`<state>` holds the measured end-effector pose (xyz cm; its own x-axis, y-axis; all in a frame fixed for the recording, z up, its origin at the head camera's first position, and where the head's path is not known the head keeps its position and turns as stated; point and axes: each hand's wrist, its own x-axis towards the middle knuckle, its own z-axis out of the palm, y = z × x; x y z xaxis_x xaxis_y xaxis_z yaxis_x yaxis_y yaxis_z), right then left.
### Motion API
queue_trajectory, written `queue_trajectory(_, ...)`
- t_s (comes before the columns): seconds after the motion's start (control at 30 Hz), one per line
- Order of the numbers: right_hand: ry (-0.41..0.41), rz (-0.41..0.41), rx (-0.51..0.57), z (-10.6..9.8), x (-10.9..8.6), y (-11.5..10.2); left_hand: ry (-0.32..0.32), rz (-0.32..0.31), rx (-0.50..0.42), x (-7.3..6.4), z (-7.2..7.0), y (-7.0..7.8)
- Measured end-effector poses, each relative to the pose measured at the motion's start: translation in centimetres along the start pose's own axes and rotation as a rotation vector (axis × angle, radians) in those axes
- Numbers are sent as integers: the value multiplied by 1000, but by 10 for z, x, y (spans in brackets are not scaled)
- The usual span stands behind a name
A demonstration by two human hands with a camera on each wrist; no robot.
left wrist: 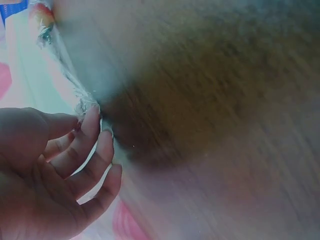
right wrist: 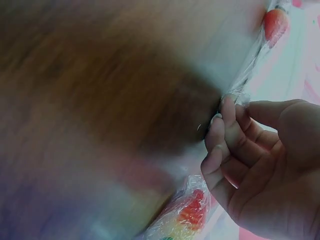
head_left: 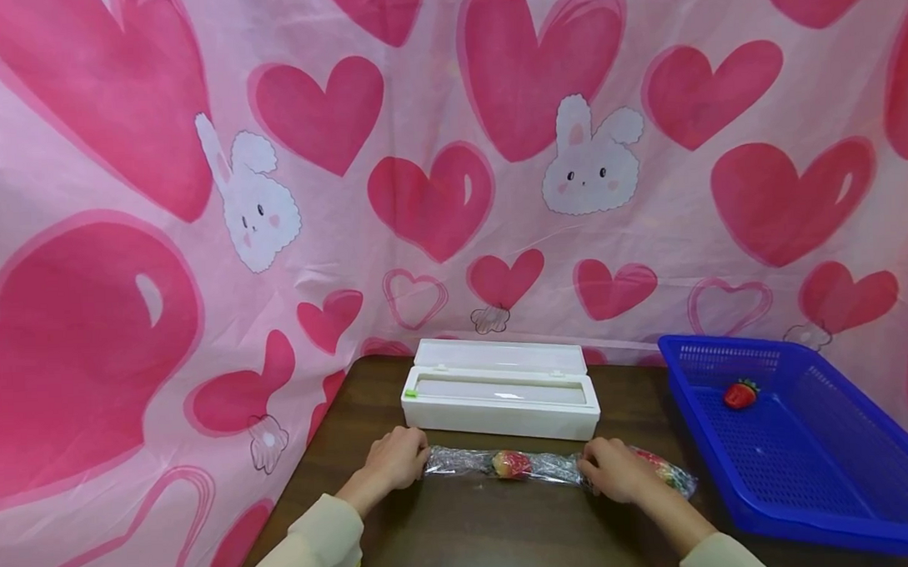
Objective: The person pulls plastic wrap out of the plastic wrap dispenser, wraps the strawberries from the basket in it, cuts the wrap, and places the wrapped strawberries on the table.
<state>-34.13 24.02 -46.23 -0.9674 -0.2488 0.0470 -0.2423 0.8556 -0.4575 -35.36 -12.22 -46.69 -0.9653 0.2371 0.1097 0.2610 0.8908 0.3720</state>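
A red and yellow strawberry (head_left: 511,464) lies inside a long twist of clear plastic wrap (head_left: 460,460) just above the dark tabletop or on it; I cannot tell which. My left hand (head_left: 394,459) pinches the left end of the wrap between thumb and fingertips, plainly seen in the left wrist view. At the opposite end, my right hand (head_left: 614,470) pinches the wrap the same way. Beside the right wrist lies another wrapped bundle (right wrist: 192,212) with red and yellow fruit inside, partly hidden by that hand in the head view.
Behind the hands stands a white plastic wrap dispenser (head_left: 499,417) with its lid (head_left: 501,355) raised. A blue basket (head_left: 830,525) at the right holds one red strawberry (head_left: 740,394). Pink heart-patterned cloth (head_left: 432,92) hangs behind and left of the brown table (head_left: 463,542).
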Motion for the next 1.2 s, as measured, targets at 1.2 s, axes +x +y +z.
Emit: queue_trajectory(1.2,-133,79,382,8,12,-35,-147,256,-168,11,8,25)
